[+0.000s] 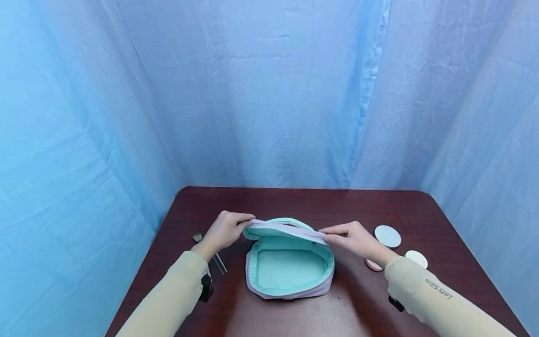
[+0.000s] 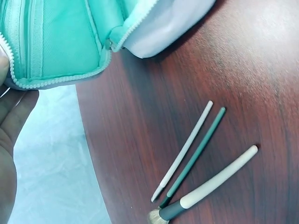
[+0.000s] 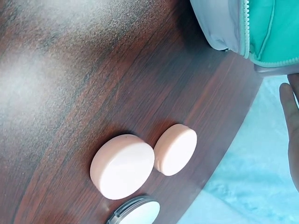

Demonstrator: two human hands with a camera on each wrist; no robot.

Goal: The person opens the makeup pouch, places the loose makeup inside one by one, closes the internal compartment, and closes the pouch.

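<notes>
A pale lilac zippered cosmetic bag [image 1: 324, 286] with mint-green lining stands unzipped on the table, its lid [image 1: 290, 230] raised. My left hand [image 1: 222, 231] pinches the lid's left corner between thumb and fingers. At the lid's right corner, my right hand [image 1: 354, 239] holds the edge the same way. The bare mint lining of the bag's floor shows in the head view. In the left wrist view, the lid's inner side shows a pocket [image 2: 65, 42] with a white zipper along the rim. Only part of each hand appears in its own wrist view.
Left of the bag lie two slim brushes, one white [image 2: 184, 148] and one green [image 2: 196, 151], and a thicker makeup brush [image 2: 219, 183]. On the right sit two round pinkish-white cases [image 3: 124, 168] and a round mirror-like compact [image 3: 142, 213]. Blue curtains [image 1: 269, 93] surround the dark wooden table [image 1: 219, 199].
</notes>
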